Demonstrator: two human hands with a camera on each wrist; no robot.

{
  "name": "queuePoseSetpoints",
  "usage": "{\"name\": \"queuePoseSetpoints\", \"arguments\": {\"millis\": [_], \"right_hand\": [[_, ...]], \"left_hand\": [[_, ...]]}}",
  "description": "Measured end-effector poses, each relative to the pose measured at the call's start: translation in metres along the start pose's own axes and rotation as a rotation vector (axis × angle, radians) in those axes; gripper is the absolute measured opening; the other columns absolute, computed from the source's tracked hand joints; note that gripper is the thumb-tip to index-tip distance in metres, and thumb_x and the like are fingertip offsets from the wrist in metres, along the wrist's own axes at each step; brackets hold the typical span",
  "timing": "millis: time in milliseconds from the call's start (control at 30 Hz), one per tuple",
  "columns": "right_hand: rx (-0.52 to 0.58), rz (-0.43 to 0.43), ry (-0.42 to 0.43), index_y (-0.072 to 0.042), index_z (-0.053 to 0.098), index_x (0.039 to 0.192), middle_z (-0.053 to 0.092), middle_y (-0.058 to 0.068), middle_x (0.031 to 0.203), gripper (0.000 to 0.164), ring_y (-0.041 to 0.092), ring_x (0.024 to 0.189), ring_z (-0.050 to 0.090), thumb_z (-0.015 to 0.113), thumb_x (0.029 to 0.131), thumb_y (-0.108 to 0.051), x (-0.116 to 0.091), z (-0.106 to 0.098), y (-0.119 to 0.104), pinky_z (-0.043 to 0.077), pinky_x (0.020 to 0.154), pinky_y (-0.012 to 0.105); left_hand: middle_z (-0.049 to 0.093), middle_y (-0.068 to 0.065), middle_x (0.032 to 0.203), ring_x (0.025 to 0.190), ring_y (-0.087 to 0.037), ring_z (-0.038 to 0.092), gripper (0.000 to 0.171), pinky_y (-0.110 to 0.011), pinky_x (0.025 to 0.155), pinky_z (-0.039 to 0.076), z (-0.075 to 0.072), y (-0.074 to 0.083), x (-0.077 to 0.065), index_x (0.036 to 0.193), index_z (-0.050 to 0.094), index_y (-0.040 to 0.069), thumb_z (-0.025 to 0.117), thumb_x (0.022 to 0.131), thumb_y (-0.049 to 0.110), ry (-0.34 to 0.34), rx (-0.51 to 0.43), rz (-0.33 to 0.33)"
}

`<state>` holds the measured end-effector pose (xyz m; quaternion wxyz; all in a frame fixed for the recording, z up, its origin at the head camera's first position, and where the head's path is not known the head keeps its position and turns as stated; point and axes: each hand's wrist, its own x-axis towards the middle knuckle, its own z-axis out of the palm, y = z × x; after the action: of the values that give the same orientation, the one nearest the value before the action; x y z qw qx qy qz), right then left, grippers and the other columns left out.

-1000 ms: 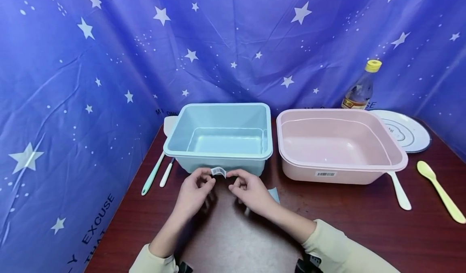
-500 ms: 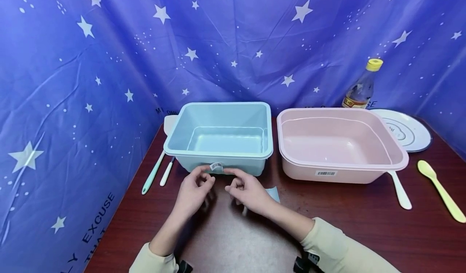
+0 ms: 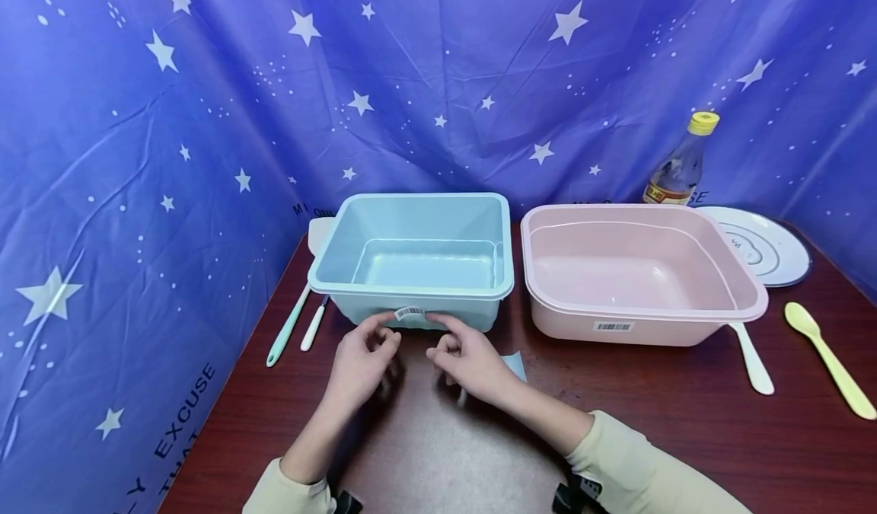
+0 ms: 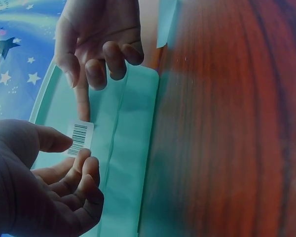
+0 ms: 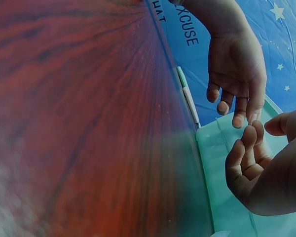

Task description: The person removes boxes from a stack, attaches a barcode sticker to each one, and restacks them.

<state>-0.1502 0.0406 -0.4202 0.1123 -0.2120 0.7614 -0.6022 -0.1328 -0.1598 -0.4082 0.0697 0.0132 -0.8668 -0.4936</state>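
Note:
A small white barcode label (image 3: 409, 312) lies against the front wall of the light blue plastic basin (image 3: 411, 292), bowed slightly upward in the head view. My left hand (image 3: 361, 358) touches the label's left end with its index fingertip, thumb held lower and apart. At the opposite end, my right hand (image 3: 471, 358) reaches in with a straight index finger while its other fingers are bent. The left wrist view shows the label (image 4: 80, 138) between the two hands, its bars facing outward. In the right wrist view the label is hidden behind the fingers.
A pink basin (image 3: 644, 331) with its own barcode label stands on the right. Around it are a plate (image 3: 788, 255), a yellow-capped bottle (image 3: 678, 167), a white handle (image 3: 754, 362) and a yellow spoon (image 3: 829, 362). A blue scrap (image 3: 514, 365) lies by my right wrist; a green-handled spatula (image 3: 288, 331) lies left.
The label has moved up and away from me onto the basin's front wall, and both hands have shifted slightly forward with it. It curled at its right side midway and now spreads wider.

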Motion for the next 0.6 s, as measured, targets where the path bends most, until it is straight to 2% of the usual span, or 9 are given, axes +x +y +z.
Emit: {"name": "queuePoseSetpoints", "arguments": {"millis": [100,333,500,600], "right_hand": [[0.002,0.006,0.002,-0.007,0.046,0.148,0.062,0.011,0.072,0.053,0.017,0.054,0.055,0.062,0.097,-0.004,0.0005,0.0004,0.0006,0.052,0.058,0.029],[0.010,0.021,0.002,-0.005,0.044,0.150,0.061,0.011,0.072,0.055,0.020,0.055,0.055,0.061,0.098,-0.004,0.0021,0.0006,0.0035,0.051,0.058,0.030],[0.013,0.031,-0.001,-0.010,0.046,0.148,0.062,0.007,0.071,0.053,0.018,0.056,0.056,0.061,0.098,-0.006,0.0009,-0.0007,0.0021,0.052,0.059,0.030],[0.093,0.058,-0.008,-0.011,0.047,0.148,0.061,0.005,0.070,0.052,0.016,0.055,0.056,0.061,0.098,-0.007,0.0008,-0.0010,0.0015,0.051,0.057,0.029]], "left_hand": [[0.065,-0.001,0.084,0.063,-0.015,0.056,0.031,-0.031,0.066,0.047,-0.0004,0.0002,-0.0002,0.125,0.069,0.005,0.068,0.095,0.011,0.012,0.012,0.007],[0.066,0.002,0.081,0.062,-0.015,0.055,0.030,-0.033,0.070,0.046,-0.0010,0.0003,-0.0018,0.124,0.069,0.006,0.066,0.095,0.012,0.027,0.043,-0.024],[0.066,0.000,0.086,0.061,-0.018,0.057,0.029,-0.031,0.062,0.048,0.0001,-0.0016,-0.0006,0.124,0.070,0.012,0.068,0.095,0.010,-0.038,-0.024,0.016],[0.067,-0.003,0.089,0.061,-0.026,0.060,0.034,-0.031,0.056,0.049,0.0004,-0.0030,-0.0005,0.128,0.068,0.015,0.068,0.095,0.008,-0.076,-0.083,0.032]]}}
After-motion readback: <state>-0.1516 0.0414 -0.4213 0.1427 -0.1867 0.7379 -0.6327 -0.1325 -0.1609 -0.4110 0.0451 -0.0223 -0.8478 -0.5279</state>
